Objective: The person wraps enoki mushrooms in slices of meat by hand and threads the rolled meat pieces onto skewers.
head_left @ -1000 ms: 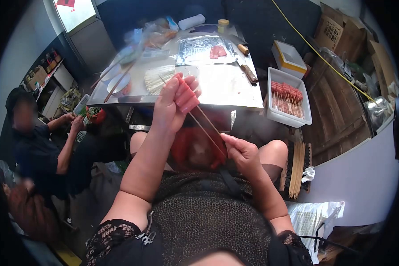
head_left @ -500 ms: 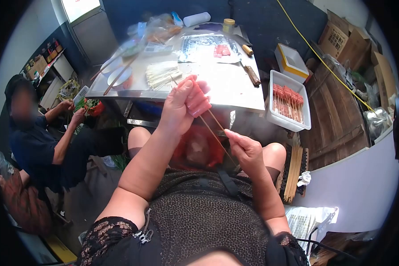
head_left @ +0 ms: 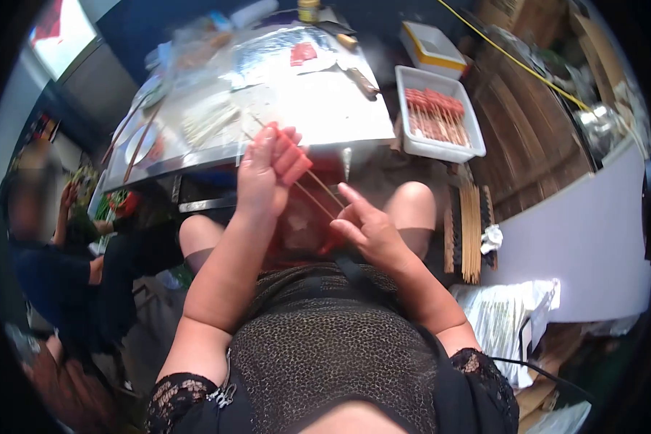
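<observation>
In the head view, my left hand (head_left: 262,173) is closed around a folded piece of red meat (head_left: 294,165). Two thin wooden skewers (head_left: 318,189) run through or along the meat, and their tips poke out beyond my left fingers. My right hand (head_left: 372,226) is at the lower ends of the skewers, which lie between its thumb and index finger. Its other fingers are partly hidden. Below my hands, between my knees, there is a red shape (head_left: 296,228), blurred behind the skewers.
On the table (head_left: 325,116) lie pale sticks (head_left: 208,121), red meat (head_left: 303,53) on foil and a knife (head_left: 362,82). A white bin (head_left: 441,148) holds meat skewers. Bare skewers (head_left: 471,231) lie by my right knee. Another person (head_left: 58,267) sits at left.
The view has shifted, so the table appears further left and higher. My right hand has gone from pinching one skewer to having the ends of both between its parted thumb and index finger.
</observation>
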`<state>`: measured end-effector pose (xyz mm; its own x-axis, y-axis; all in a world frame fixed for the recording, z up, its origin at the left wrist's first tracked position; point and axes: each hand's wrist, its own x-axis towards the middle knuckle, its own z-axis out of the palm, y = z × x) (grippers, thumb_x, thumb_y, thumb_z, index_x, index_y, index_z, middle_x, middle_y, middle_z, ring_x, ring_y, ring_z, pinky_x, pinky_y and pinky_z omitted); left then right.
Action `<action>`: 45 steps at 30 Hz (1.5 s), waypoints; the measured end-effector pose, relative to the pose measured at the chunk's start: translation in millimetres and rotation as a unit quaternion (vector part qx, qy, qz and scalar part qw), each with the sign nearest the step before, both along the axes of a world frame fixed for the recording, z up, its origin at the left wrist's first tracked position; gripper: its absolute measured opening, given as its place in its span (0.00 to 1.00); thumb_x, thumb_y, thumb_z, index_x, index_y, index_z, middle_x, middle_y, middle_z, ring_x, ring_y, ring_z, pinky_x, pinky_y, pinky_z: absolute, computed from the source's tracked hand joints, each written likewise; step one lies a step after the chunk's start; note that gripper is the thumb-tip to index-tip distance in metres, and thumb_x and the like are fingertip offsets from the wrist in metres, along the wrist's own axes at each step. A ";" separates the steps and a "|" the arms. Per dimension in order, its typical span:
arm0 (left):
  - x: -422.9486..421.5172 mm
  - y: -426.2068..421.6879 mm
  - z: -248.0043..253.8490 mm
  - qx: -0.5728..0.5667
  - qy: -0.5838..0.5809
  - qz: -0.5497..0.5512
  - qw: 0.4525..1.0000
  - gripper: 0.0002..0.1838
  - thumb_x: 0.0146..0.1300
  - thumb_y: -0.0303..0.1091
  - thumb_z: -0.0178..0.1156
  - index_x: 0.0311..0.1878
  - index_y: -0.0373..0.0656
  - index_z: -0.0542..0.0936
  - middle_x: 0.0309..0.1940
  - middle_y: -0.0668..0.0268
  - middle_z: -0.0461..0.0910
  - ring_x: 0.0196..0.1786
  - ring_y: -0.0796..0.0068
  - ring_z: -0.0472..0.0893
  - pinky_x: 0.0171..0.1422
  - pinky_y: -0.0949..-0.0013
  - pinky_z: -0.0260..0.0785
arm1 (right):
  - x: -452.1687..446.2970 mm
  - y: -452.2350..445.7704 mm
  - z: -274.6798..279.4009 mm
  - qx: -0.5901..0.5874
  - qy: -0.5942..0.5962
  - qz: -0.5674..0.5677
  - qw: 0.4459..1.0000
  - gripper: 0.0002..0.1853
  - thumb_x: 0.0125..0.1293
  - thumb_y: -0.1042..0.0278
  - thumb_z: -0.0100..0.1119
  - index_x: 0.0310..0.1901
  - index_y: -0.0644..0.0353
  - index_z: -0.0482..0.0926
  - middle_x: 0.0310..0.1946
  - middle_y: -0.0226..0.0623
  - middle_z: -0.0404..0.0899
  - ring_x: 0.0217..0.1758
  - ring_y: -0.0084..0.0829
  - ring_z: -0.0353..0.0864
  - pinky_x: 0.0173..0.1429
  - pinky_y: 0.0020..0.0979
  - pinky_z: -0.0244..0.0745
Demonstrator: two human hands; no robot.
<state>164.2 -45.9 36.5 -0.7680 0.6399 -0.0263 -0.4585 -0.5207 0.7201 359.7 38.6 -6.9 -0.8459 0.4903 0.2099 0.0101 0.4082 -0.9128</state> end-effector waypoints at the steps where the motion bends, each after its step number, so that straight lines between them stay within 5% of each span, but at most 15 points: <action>1: -5.5 4.3 -5.3 -0.004 0.033 -0.020 0.999 0.18 0.76 0.43 0.52 0.60 0.41 0.73 0.55 0.55 0.79 0.58 0.61 0.80 0.64 0.52 0.76 | 5.8 4.2 0.7 0.008 -0.056 0.019 0.998 0.30 0.69 0.64 0.63 0.71 0.58 0.66 0.33 0.42 0.82 0.35 0.35 0.82 0.44 0.34 0.77; 4: -20.7 20.8 -8.5 0.008 0.075 -0.167 0.983 0.25 0.77 0.47 0.49 0.67 0.39 0.68 0.61 0.53 0.75 0.62 0.61 0.78 0.69 0.52 0.72 | 16.0 18.4 -13.7 -0.088 0.023 -0.029 0.995 0.27 0.70 0.68 0.63 0.69 0.58 0.70 0.29 0.34 0.78 0.31 0.24 0.76 0.40 0.27 0.73; 6: -40.1 32.5 -10.4 -0.170 0.262 -0.100 0.945 0.32 0.76 0.50 0.51 0.72 0.36 0.64 0.64 0.53 0.73 0.63 0.62 0.77 0.67 0.61 0.68 | 20.2 53.2 -18.4 0.051 0.134 -0.058 0.988 0.24 0.69 0.72 0.62 0.66 0.61 0.73 0.29 0.26 0.76 0.31 0.18 0.71 0.39 0.23 0.70; 8: -90.2 44.7 -39.4 -0.249 0.480 -0.030 0.840 0.28 0.73 0.46 0.58 0.68 0.36 0.70 0.60 0.55 0.77 0.61 0.64 0.78 0.64 0.64 0.69 | 22.6 85.4 -10.2 -0.145 0.097 -0.140 0.975 0.23 0.70 0.71 0.60 0.65 0.64 0.74 0.37 0.25 0.81 0.36 0.14 0.73 0.43 0.21 0.72; 11: -129.5 42.5 -41.9 -0.376 0.722 0.028 0.580 0.14 0.67 0.34 0.61 0.54 0.41 0.81 0.52 0.57 0.79 0.56 0.57 0.77 0.63 0.62 0.68 | 11.5 175.1 -19.0 -0.067 0.033 -0.237 0.968 0.22 0.73 0.64 0.54 0.65 0.64 0.74 0.31 0.32 0.82 0.31 0.20 0.75 0.38 0.28 0.74; 14: -134.7 47.0 -55.5 -0.339 0.815 0.051 0.468 0.11 0.66 0.30 0.58 0.49 0.42 0.81 0.47 0.56 0.79 0.52 0.49 0.76 0.60 0.55 0.69 | -24.4 299.9 -81.8 0.046 -0.005 -0.314 0.948 0.24 0.68 0.61 0.56 0.63 0.63 0.75 0.35 0.49 0.84 0.36 0.38 0.85 0.44 0.37 0.76; 15: -133.6 49.1 -56.1 -0.336 0.811 0.062 0.474 0.09 0.67 0.29 0.56 0.48 0.42 0.81 0.47 0.57 0.78 0.52 0.52 0.75 0.60 0.55 0.68 | -34.3 318.4 -79.1 0.068 -0.065 -0.332 0.939 0.25 0.67 0.59 0.53 0.63 0.61 0.76 0.45 0.55 0.84 0.49 0.49 0.84 0.54 0.43 0.76; 18: -131.2 49.2 -55.4 -0.344 0.803 0.056 0.483 0.09 0.67 0.30 0.56 0.47 0.43 0.81 0.47 0.57 0.78 0.52 0.52 0.75 0.60 0.55 0.67 | -63.5 374.9 -102.1 0.156 -0.151 -0.368 0.904 0.25 0.65 0.61 0.47 0.60 0.61 0.78 0.53 0.57 0.81 0.58 0.54 0.80 0.64 0.45 0.72; 23: -130.5 46.8 -47.6 -0.371 0.784 0.011 0.497 0.12 0.67 0.28 0.55 0.52 0.41 0.81 0.50 0.56 0.77 0.56 0.53 0.74 0.64 0.57 0.65 | -90.0 411.9 -127.0 0.134 -0.324 -0.346 0.870 0.19 0.61 0.65 0.58 0.53 0.62 0.81 0.49 0.52 0.83 0.55 0.55 0.81 0.62 0.48 0.73; 25: -132.1 45.0 -51.1 -0.379 0.778 0.009 0.501 0.12 0.67 0.28 0.55 0.52 0.41 0.81 0.51 0.56 0.77 0.57 0.54 0.74 0.65 0.58 0.64 | -75.5 364.3 -97.3 0.333 -0.248 -0.388 0.823 0.16 0.64 0.62 0.59 0.50 0.58 0.83 0.46 0.49 0.83 0.53 0.54 0.80 0.59 0.47 0.75; 27: -131.1 44.4 -51.0 -0.399 0.763 0.010 0.508 0.12 0.67 0.27 0.56 0.52 0.42 0.82 0.53 0.56 0.77 0.59 0.55 0.73 0.67 0.59 0.63 | -56.8 320.0 -62.5 0.346 -0.154 -0.342 0.860 0.14 0.67 0.59 0.58 0.50 0.55 0.83 0.46 0.47 0.82 0.52 0.50 0.79 0.57 0.45 0.75; 29: -132.6 42.7 -52.6 -0.399 0.768 0.003 0.501 0.13 0.66 0.26 0.56 0.52 0.41 0.82 0.53 0.56 0.77 0.59 0.55 0.73 0.67 0.58 0.63 | -28.7 256.9 -63.1 0.153 0.011 -0.251 0.956 0.11 0.66 0.65 0.58 0.45 0.59 0.84 0.41 0.46 0.84 0.45 0.47 0.83 0.50 0.42 0.78; 30: -133.4 42.9 -53.0 -0.401 0.771 0.008 0.495 0.13 0.66 0.25 0.56 0.53 0.41 0.82 0.54 0.55 0.77 0.59 0.54 0.73 0.68 0.58 0.63 | -21.4 236.0 -87.0 0.127 0.075 -0.205 0.967 0.09 0.64 0.70 0.59 0.44 0.59 0.85 0.39 0.45 0.84 0.42 0.47 0.84 0.48 0.41 0.79; 37: -132.3 43.3 -45.5 -0.412 0.768 -0.035 0.490 0.15 0.65 0.19 0.52 0.53 0.37 0.81 0.53 0.50 0.75 0.59 0.53 0.73 0.68 0.58 0.64 | -54.1 242.0 -316.2 0.018 -0.244 -0.110 0.963 0.17 0.62 0.75 0.53 0.51 0.57 0.84 0.49 0.49 0.82 0.55 0.48 0.80 0.61 0.43 0.75; 45: -136.4 35.7 -41.4 -0.427 0.743 -0.078 0.510 0.14 0.63 0.19 0.52 0.50 0.36 0.79 0.54 0.47 0.72 0.57 0.49 0.73 0.66 0.55 0.64 | -188.3 308.2 -391.2 0.194 -0.248 -0.123 0.941 0.18 0.64 0.74 0.51 0.55 0.56 0.81 0.58 0.49 0.77 0.63 0.48 0.75 0.67 0.45 0.70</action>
<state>27.7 -10.2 -5.0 -0.2876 0.9387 0.1902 0.9351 0.2324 0.2674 171.4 346.9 -398.1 -0.7583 0.6515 0.0233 0.5330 0.6402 -0.5532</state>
